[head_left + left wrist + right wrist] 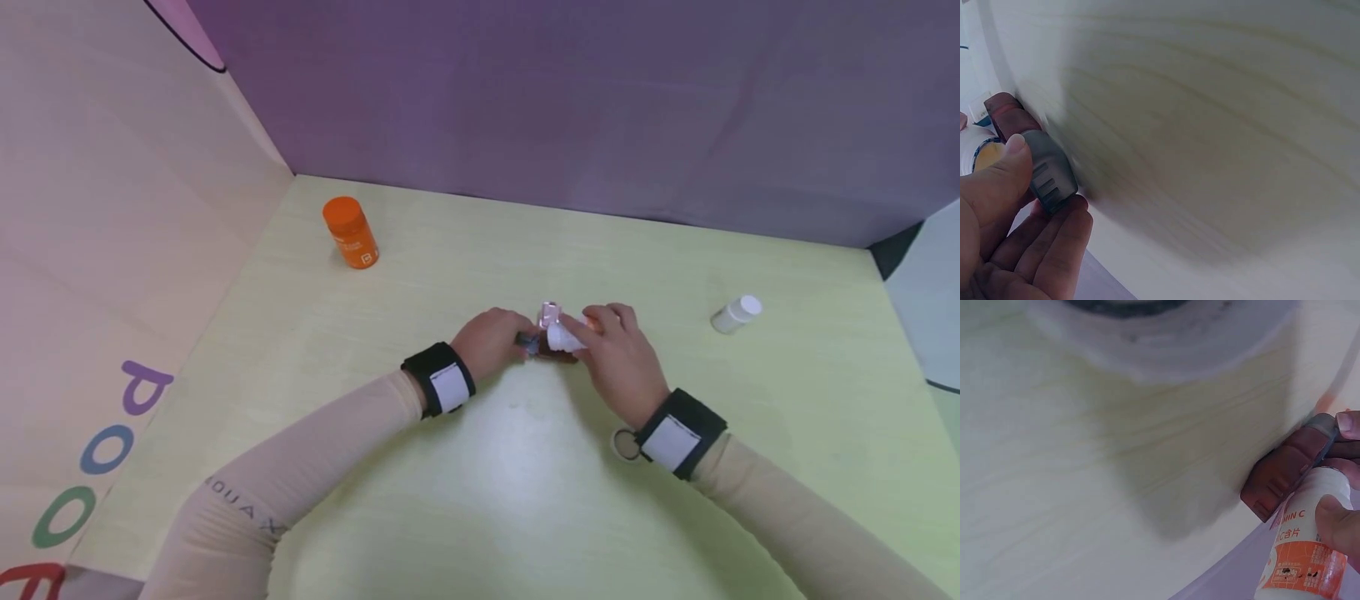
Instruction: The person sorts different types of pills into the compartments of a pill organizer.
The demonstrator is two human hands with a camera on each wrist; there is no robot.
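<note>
My left hand (492, 342) pinches the grey end of a small pill organizer (1054, 178) between thumb and fingers. The rest of the organizer is dark red (1282, 472), and a clear pinkish lid (550, 314) stands up at its far side. My right hand (621, 362) grips a white vitamin C bottle (1304, 550) with an orange label. Tipped over, the bottle has its mouth towards the left hand, right over the organizer in the head view. A yellowish inside shows at the bottle's mouth in the left wrist view. Fingers hide part of both things.
An orange jar (351, 233) with an orange lid stands at the back left of the pale table (480, 517). A small white bottle (737, 314) is at the right. A purple cloth wall (570, 108) closes off the back, and a lettered sheet (97, 333) the left.
</note>
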